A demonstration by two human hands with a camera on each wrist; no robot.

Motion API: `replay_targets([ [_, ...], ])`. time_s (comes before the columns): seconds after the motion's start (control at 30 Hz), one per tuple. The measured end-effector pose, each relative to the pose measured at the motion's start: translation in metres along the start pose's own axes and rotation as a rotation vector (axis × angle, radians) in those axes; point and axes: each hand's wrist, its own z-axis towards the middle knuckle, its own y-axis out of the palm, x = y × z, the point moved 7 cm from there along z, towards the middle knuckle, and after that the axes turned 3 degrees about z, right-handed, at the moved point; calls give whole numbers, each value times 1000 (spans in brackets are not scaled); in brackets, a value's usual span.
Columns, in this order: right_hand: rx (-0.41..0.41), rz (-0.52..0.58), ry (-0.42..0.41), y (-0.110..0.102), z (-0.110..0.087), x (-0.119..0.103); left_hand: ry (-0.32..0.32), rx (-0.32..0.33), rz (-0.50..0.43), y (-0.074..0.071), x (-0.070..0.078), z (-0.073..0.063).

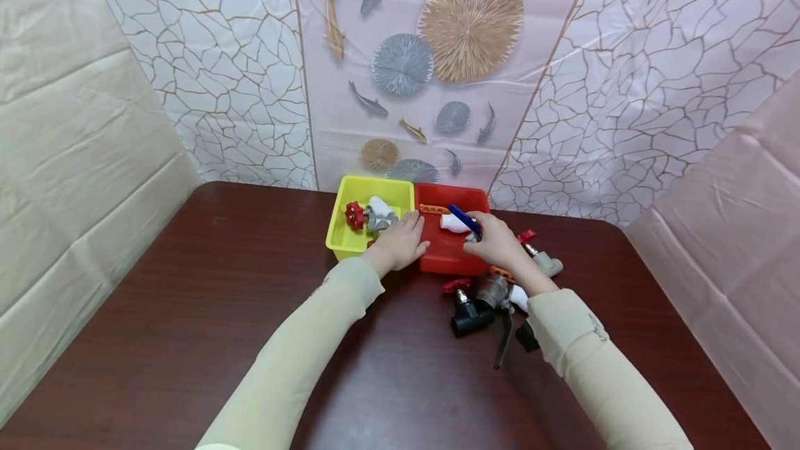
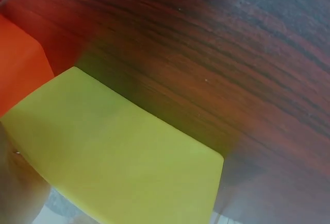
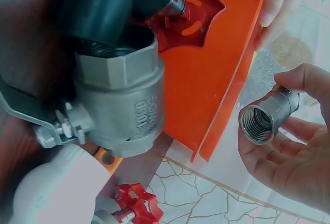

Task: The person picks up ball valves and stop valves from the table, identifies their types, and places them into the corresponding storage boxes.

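Hands apart. Right hand (image 1: 498, 243) over red bin (image 1: 451, 267), at its right edge, thumb and fingers pinching blue-handled valve (image 1: 464, 219); valve sits above the bin's inside, threaded metal end visible in right wrist view. Left hand (image 1: 397, 243) at red bin's left edge, fingers extended over the rim it shares with yellow bin (image 1: 336, 219); can't tell if it presses the rim.

In red bin: white fitting (image 1: 454, 223) under the blue handle, orange-handled piece (image 1: 434, 210) along back edge; bin floor shows toward the front. Yellow bin butts against red bin's left side, holding red handwheel (image 1: 355, 215), white piece (image 1: 378, 205), grey metal part (image 1: 380, 221).

Tight room at red bin's front right: black valve (image 1: 472, 318), steel ball valve (image 1: 492, 292) and second white fitting (image 1: 518, 298) bunched just off its edge, lever (image 1: 503, 339) sticking out away from bin. Grey valve (image 1: 547, 267) right of bin, past the wrist. Tabletop (image 1: 219, 311) runs wide left of red bin; patterned cloth (image 1: 469, 151) stands close behind it.
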Motion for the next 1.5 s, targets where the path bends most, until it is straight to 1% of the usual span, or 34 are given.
replay_targets([
  [0.13,2,-46,17,0,11,3,18,7,56,0,3,1],
  [0.27,-19,-98,21,1,22,3,35,12,116,0,4,2],
  [0.47,-58,-153,52,8,36,6,44,10,166,-1,4,3],
  [0.67,-103,-225,58,25,46,7,42,17,166,0,5,3],
  [0.87,-173,-252,112,38,51,10,27,18,144,1,4,3],
  [1.03,-221,-274,146,45,52,16,19,17,134,1,4,1],
  [1.1,-228,-271,160,47,53,20,15,16,128,1,3,1],
  [1.27,-235,-260,149,53,54,22,2,5,123,2,2,0],
  [1.5,-252,-296,139,58,53,24,9,11,112,4,4,1],
])
